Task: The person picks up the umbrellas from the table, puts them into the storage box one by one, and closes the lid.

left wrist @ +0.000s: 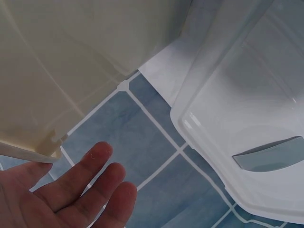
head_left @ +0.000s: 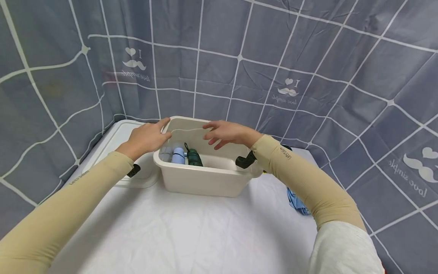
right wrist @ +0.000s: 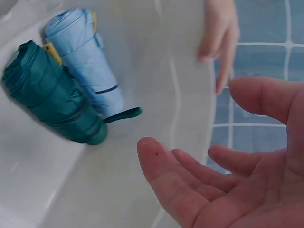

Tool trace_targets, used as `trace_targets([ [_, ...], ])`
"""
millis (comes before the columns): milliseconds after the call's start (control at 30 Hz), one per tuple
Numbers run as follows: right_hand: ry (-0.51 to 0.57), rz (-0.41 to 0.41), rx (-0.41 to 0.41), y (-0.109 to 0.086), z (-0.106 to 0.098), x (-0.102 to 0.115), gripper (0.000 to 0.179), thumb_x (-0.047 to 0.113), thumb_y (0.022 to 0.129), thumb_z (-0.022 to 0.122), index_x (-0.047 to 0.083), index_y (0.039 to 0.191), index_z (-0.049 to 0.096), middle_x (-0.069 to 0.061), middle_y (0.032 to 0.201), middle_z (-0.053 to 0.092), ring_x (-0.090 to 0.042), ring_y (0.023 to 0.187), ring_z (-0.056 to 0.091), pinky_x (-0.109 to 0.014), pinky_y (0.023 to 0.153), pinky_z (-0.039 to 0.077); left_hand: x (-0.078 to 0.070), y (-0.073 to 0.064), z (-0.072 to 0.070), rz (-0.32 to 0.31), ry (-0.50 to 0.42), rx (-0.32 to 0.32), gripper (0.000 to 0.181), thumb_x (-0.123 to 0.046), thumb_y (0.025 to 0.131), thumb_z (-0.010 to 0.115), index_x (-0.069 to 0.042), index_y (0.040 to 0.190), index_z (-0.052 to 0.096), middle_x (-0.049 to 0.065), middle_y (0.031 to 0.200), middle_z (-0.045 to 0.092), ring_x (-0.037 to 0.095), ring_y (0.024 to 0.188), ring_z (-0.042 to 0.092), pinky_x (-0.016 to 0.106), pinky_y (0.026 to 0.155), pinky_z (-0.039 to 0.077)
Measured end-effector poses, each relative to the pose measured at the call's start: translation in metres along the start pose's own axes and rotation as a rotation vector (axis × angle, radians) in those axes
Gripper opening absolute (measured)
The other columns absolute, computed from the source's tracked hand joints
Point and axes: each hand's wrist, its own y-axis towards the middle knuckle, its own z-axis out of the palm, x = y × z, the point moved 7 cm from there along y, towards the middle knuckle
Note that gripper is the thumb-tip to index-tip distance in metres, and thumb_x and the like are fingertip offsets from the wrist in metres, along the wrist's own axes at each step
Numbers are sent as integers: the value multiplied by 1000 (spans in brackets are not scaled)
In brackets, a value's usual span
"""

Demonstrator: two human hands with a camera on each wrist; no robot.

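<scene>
A cream plastic storage bin (head_left: 202, 180) stands on the white-covered table. Inside at its left end lie two folded umbrellas, a light blue umbrella (right wrist: 83, 59) and a dark green umbrella (right wrist: 54, 95) with a wrist loop. My left hand (head_left: 145, 137) rests at the bin's left rim, thumb on the inner side. In the left wrist view, its other fingers (left wrist: 83, 183) extend loosely outside the wall. Over the bin's opening hovers my right hand (head_left: 229, 133), fingers spread and holding nothing, apart from the umbrellas.
A white lid (head_left: 118, 152) lies left of the bin, partly behind the left arm. Crumpled blue fabric (head_left: 297, 201) is on the table at the right, partly hidden by the right arm. A grey-blue checked curtain (head_left: 219, 57) hangs close behind.
</scene>
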Motion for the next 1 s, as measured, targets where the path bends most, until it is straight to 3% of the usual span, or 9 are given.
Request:
trace_targets([
  [433, 34, -132, -45, -67, -27, 11, 64, 25, 100, 61, 19, 157, 33, -8, 147, 50, -28, 127, 56, -42, 98, 53, -3, 2, -1, -9, 1, -7, 66, -43, 101, 39, -21, 161, 24, 25, 139, 58, 47, 115, 62, 59, 71, 51],
  [767, 19, -167, -133, -111, -56, -1, 63, 23, 99, 62, 22, 156, 36, -6, 149, 50, -30, 130, 56, -46, 97, 53, -4, 3, 1, -12, -2, -7, 67, -43, 100, 38, -20, 162, 24, 26, 143, 55, 48, 119, 59, 61, 73, 51],
  [1000, 7, -164, -180, -130, -76, -20, 66, 26, 99, 63, 23, 157, 33, -6, 153, 46, -28, 130, 55, -45, 98, 53, -7, 4, 2, -11, -1, -8, 67, -43, 100, 38, -20, 161, 24, 26, 144, 54, 48, 120, 58, 62, 76, 50],
])
